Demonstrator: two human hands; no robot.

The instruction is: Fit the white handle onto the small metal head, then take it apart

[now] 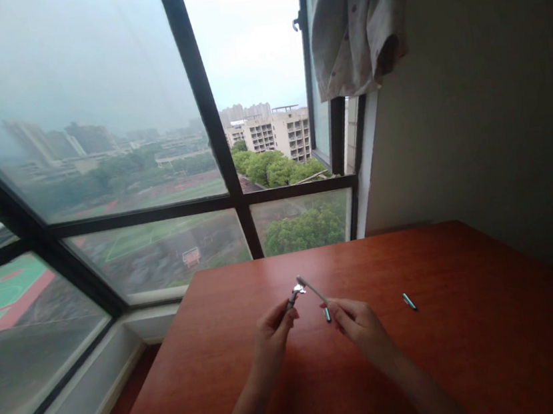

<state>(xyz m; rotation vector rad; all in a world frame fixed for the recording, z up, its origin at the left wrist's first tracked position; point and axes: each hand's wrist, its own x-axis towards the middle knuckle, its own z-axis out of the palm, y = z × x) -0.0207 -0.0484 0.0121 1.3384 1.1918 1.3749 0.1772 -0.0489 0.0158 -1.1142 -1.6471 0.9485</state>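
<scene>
Over the reddish wooden table (455, 346), my left hand (272, 335) is closed in a pinch on a small pen part with a metal clip (296, 292). A thin grey pen refill (311, 290) is pinched in my right hand (358, 321) and slants up to the left, its tip meeting the clip part. A short teal-and-dark pen piece (327, 314) lies on the table just below my right fingers. Another teal pen piece (409, 301) lies farther right on the table.
A large dark-framed window (222, 173) fills the far side, one pane open at the right. A pale cloth (355, 23) hangs at the upper right beside a plain wall (486, 107). The table's left edge drops to a low sill.
</scene>
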